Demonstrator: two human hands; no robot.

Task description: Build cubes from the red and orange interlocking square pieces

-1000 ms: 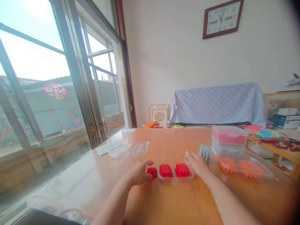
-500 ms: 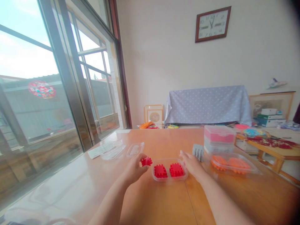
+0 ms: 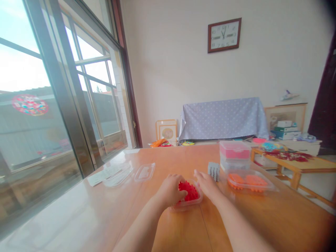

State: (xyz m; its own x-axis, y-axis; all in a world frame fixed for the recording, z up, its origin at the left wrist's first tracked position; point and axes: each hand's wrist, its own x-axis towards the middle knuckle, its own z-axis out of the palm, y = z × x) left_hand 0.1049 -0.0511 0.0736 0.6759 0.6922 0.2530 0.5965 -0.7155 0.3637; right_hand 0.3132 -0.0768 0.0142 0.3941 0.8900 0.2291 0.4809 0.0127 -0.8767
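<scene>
My left hand is over the left side of a clear plastic container, fingers and thumb curled round a red toothed block. More red toothed blocks lie in the container's right half; the hand hides its left half. Fingers stretched out, my right hand is at the container's right rim and holds nothing; I cannot tell whether it touches the rim. Just beyond its fingers stands a grey toothed block stack.
Right of my hands sits a clear container with orange toothed blocks. Behind it, boxes with a pink layer are stacked. Clear lids and a paper sheet lie at the left, near the window.
My left hand has moved right with the red block, from beside the container to over its left side. My right hand stays by the right rim. The view has turned slightly right.
</scene>
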